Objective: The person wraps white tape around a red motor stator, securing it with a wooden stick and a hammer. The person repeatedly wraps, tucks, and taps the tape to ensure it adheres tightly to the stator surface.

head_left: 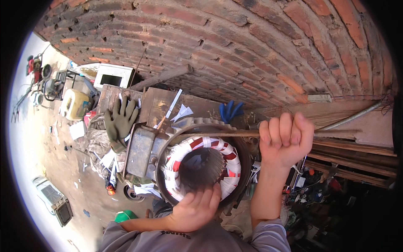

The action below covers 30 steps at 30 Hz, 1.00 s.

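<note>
An electric motor stator in a grey metal housing (159, 178) stands upright, its round bore facing up. White tape and red patches wrap its ring-shaped winding (172, 168). My left hand (198, 210) is closed over the near side of this winding, fingers curled at the bore's edge; the fingertips are hidden. My right hand (286, 138), right of the stator, is closed in a fist around a long brown rod (235, 134). The rod lies level across the far rim of the housing and sticks out past my fist. A grey terminal box (140, 151) juts from the housing's left.
A brick wall (201, 50) rises behind the wooden bench (153, 105). A green glove (121, 119), a blue glove (230, 111) and white paper scraps (183, 112) lie around the stator. Boards (352, 157) and clutter are at right; a yellowish jug (75, 103) stands at left.
</note>
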Available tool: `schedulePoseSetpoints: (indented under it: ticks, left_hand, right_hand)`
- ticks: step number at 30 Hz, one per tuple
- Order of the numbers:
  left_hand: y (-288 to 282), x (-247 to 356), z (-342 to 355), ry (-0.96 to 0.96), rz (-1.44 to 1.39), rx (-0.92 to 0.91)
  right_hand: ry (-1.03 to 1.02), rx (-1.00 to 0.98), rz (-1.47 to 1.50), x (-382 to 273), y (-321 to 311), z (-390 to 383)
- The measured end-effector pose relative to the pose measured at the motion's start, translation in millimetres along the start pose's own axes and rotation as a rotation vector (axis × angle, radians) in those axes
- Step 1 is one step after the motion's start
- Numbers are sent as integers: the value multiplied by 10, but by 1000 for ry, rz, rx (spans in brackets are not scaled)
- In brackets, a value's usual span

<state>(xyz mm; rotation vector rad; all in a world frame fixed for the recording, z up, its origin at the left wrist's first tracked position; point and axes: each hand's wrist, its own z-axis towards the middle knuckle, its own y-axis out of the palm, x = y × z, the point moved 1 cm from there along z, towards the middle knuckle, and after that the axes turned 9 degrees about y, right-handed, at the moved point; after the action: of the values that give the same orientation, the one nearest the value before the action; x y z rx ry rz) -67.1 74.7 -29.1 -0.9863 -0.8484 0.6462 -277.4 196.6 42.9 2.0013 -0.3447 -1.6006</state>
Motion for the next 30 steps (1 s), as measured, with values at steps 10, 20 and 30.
schedulePoseSetpoints:
  ticks: [10, 20, 30]
  left_hand:
    - [-44, 3, -37, 40, 8, -132]
    - [-30, 19, 33, -21, -59, -76]
    - [-18, 58, 3, -12, -2, -62]
  right_hand:
    - [-174, -121, 23, 178, -95, -460]
    - [-395, 63, -215, -203, -249, -952]
    - [-573, 253, 3, 322, -682, -1512]
